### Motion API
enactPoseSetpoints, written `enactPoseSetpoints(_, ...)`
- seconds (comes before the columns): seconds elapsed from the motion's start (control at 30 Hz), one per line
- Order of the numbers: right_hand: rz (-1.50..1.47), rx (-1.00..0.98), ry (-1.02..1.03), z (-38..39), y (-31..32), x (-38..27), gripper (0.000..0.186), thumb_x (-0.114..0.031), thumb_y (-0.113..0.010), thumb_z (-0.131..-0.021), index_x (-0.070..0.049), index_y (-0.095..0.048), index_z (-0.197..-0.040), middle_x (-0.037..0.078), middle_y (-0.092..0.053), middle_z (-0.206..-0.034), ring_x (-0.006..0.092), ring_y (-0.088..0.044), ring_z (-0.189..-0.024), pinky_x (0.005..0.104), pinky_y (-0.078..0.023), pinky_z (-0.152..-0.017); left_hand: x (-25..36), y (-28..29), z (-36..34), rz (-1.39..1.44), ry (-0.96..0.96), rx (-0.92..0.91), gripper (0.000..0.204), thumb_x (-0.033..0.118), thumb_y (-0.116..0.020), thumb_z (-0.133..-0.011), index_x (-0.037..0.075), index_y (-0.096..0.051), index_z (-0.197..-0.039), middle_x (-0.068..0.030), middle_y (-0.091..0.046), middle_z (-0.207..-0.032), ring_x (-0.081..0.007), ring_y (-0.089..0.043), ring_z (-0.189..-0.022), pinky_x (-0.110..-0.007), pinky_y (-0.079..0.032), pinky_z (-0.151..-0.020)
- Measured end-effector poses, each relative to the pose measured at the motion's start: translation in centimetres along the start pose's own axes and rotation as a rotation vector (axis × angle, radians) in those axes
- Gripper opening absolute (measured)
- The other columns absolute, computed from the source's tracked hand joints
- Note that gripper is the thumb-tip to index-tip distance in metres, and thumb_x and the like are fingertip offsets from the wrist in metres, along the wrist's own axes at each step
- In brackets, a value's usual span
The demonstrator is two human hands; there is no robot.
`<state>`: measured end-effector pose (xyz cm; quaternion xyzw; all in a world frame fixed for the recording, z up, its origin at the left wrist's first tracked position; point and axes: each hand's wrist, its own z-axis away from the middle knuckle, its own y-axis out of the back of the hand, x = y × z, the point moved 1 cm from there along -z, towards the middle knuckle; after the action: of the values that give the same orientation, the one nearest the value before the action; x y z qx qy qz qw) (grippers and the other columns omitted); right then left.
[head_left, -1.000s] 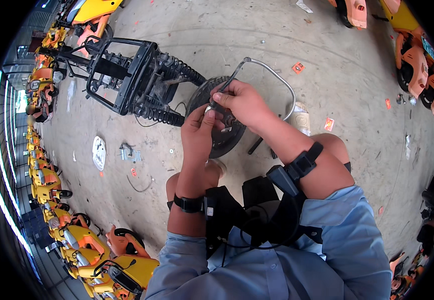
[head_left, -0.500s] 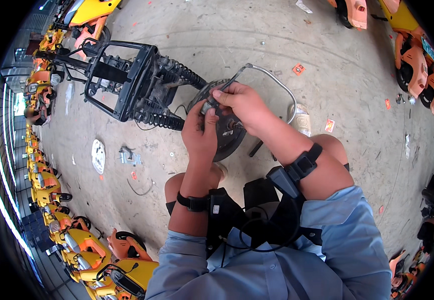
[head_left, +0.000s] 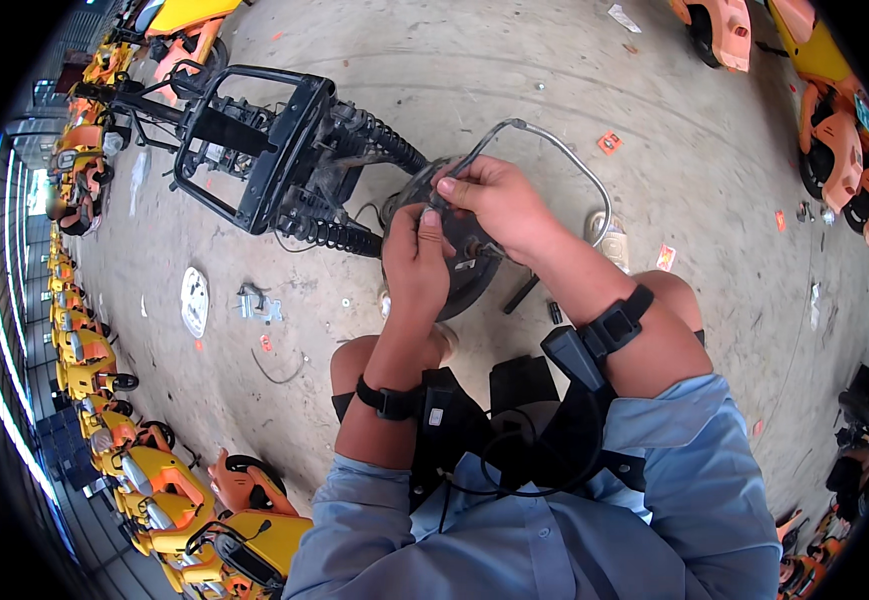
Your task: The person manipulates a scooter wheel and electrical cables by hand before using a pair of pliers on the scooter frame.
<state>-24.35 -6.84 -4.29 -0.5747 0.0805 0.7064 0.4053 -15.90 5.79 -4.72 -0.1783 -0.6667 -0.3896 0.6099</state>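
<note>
My right hand (head_left: 494, 205) pinches a bent hose (head_left: 584, 165), dark near my fingers and silvery along its arc, which loops over to the right. My left hand (head_left: 414, 255), just below, is closed on the small fitting at the hose's end; the fingers hide most of it. Both hands are over a black wheel (head_left: 459, 290) lying under them, with a hub and axle showing in its middle. Beside it at the upper left stands a stripped black frame (head_left: 259, 160) with two coil-spring shock absorbers (head_left: 339, 236).
Yellow-and-orange scooters (head_left: 89, 360) line both sides. Another person (head_left: 79, 215) is at the far left. On the floor lie a white plastic piece (head_left: 194, 300), metal parts (head_left: 259, 305), black tubes (head_left: 522, 293) and litter. My shoe (head_left: 609, 240) is right of the wheel.
My hands and the hose have shifted slightly right. Since half a second ago my left fingers have closed further over the fitting, hiding more of it.
</note>
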Motion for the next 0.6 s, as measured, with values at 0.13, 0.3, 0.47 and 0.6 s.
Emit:
enactPoseSetpoints(0.13,-0.005,-0.007,0.060,-0.3,0.2,0.0,0.017,-0.012,-0.067,-0.091,0.001,-0.066,-0.101,0.005,-0.066,-0.087,0.0114,-0.058,-0.075,0.0271,-0.049,-0.069,0.4,-0.4,0.0,0.277,0.174,-0.043,0.029,0.027,-0.048,-0.104,0.000,-0.058,-0.101,0.0003,-0.048,-0.069,-0.0099,-0.048,-0.060,-0.025,-0.042,-0.056)
enactPoseSetpoints(0.3,-0.013,-0.053,0.093,-0.3,0.3,-0.2,0.015,-0.009,-0.067,-0.090,0.002,-0.066,-0.100,0.006,-0.066,-0.085,0.0120,-0.059,-0.073,0.0280,-0.049,-0.066,0.3,-0.1,-0.1,0.453,0.248,-0.095,0.031,0.029,-0.050,-0.103,0.000,-0.060,-0.100,0.0009,-0.044,-0.067,-0.0110,-0.046,-0.059,-0.025,-0.038,-0.054)
enactPoseSetpoints(0.47,0.031,-0.050,0.058,0.1,0.3,-0.9,0.015,-0.009,-0.065,-0.091,0.003,-0.065,-0.100,0.007,-0.066,-0.085,0.0128,-0.059,-0.072,0.0286,-0.050,-0.066,0.4,-0.2,-0.2,0.546,0.325,-0.135,0.033,0.031,-0.048,-0.104,-0.001,-0.058,-0.100,0.0010,-0.042,-0.066,-0.0128,-0.044,-0.057,-0.027,-0.037,-0.055)
enactPoseSetpoints(0.6,0.029,-0.087,0.033,0.4,0.7,-1.5,0.014,-0.007,-0.063,-0.093,0.003,-0.064,-0.103,0.008,-0.067,-0.089,0.0137,-0.060,-0.073,0.0299,-0.051,-0.067,0.9,-0.6,-0.3,0.764,0.504,-0.150,0.042,0.039,-0.041,-0.105,0.001,-0.057,-0.097,0.0001,-0.041,-0.064,-0.0148,-0.042,-0.055,-0.031,-0.037,-0.056)
